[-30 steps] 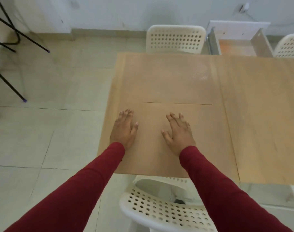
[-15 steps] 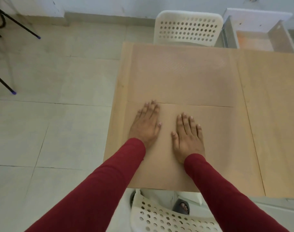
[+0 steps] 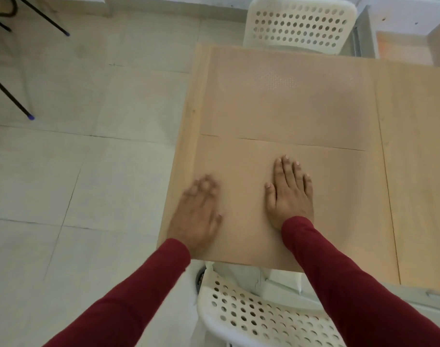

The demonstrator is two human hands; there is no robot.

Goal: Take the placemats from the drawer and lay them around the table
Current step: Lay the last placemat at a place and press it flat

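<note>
Hands flat on the near mat [image 3: 241, 196], both of them. Our left hand [image 3: 197, 214] is blurry, fingers spread, palm down close to the mat's left edge, gripping nothing. Our right hand [image 3: 290, 196] is sharp, palm down, fingers straight and together, also holding nothing, just pressing the mat onto the desk [image 3: 419, 171]. That mat sits at the desk's near left corner, right above a white chair [image 3: 259, 319]. A second mat [image 3: 286, 101] lies just beyond it, their edges meeting along a thin line, with another white chair [image 3: 299, 23] behind. We see an open drawer [image 3: 401, 46] at top right; can't tell what's in it. Red sleeves on both arms.
</note>
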